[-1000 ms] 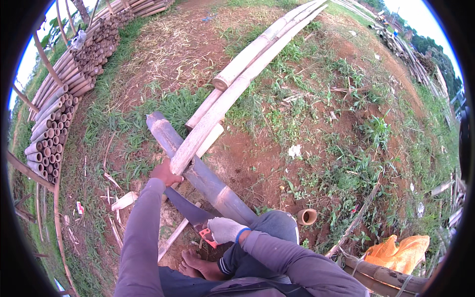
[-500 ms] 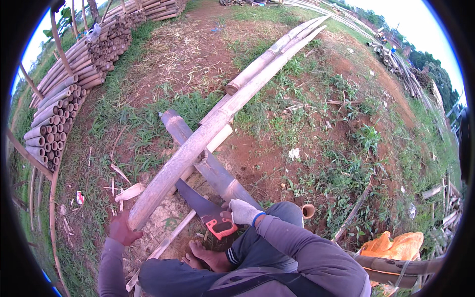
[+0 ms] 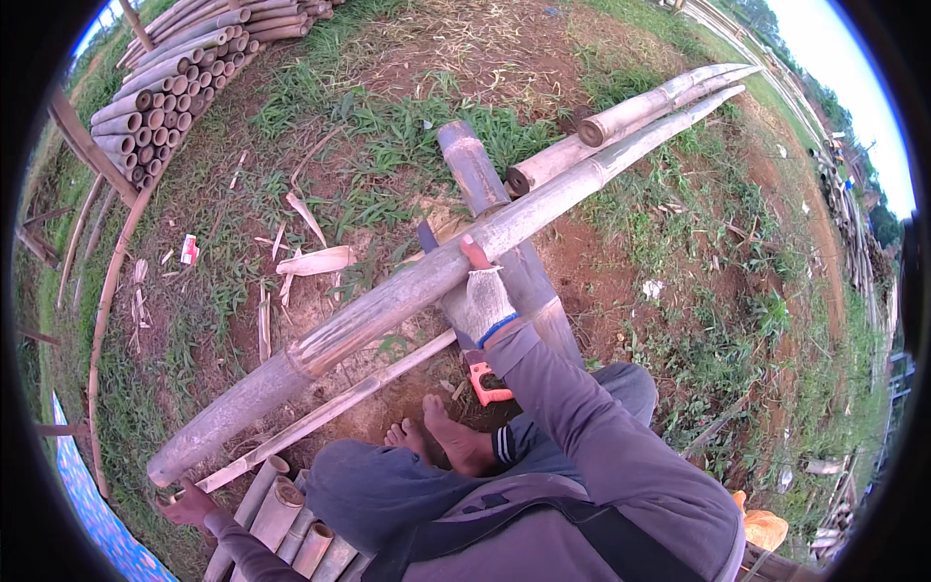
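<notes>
A long, thick bamboo pole [image 3: 388, 296] lies diagonally across the view, its near end at the lower left. My bare left hand [image 3: 187, 504] is at that near end, fingers curled under it. Farther along, my right hand [image 3: 487, 296], in a white glove with a blue cuff, grips the pole from the near side, a bare fingertip over its top. Beneath the pole, a darker bamboo piece [image 3: 529, 276] crosses it as a support. Beside my right hand, a handsaw [image 3: 487, 388] with an orange handle leans with its blade partly hidden under the pole and glove.
Two more poles [image 3: 640, 112] extend to the far right. Stacked bamboo [image 3: 155, 121] stands at the far left behind a slanted post. Cut bamboo lengths [image 3: 276, 514] lie by my left knee, and a thin split strip [image 3: 330, 415] runs below the pole. My bare feet [image 3: 451, 436] are nearby.
My right hand has let go of the saw and taken hold of the pole. The pole has slid toward the lower left, with my left hand at its end. The view has shifted too.
</notes>
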Available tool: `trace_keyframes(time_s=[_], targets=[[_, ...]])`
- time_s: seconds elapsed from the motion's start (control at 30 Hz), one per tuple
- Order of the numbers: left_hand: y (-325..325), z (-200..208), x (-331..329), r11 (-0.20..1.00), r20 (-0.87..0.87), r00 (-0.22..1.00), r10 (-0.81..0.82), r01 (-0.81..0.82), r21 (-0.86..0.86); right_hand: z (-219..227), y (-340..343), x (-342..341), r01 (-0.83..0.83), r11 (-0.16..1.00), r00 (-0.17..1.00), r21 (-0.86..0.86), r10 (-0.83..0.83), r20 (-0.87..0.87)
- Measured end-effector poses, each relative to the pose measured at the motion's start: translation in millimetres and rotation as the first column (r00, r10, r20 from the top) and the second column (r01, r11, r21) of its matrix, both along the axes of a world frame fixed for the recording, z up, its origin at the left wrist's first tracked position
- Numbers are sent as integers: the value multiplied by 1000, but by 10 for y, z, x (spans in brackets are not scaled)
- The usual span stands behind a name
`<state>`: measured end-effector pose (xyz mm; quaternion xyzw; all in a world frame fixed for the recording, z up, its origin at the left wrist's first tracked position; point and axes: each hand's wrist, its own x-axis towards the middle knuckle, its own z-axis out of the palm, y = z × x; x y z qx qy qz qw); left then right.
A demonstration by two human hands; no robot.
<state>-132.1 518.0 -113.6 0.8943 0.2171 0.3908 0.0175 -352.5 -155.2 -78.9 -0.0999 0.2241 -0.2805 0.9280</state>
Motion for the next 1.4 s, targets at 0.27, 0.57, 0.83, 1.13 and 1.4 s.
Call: trace_keyframes(time_s=[0.27,0.57,0.83,1.13,1.4], targets=[[-2471,-757,-231,-790,531,803,-270,130,-599,-426,1502,516,-782,617,615,-90,739,-274],[-1921,-1465,265,-628,141,979,-147,18,-778,-989,827,-865,-804,-563,377,-191,-235,-896],[-2038,-1827,-844,343,-188,575,-796,172,-923,-1052,874,-1381,-680,-731,368,57,-408,-836],[-2333,-1624,-669,382,-799,18,-601,885,-267,-919,501,-1257,-833,-448,157,324,-754,-638],[-1570,-1246,-458,348,-730,-210,-650,771,-533,-493,452,-863,-690,-699,688,-188,-552,-472]])
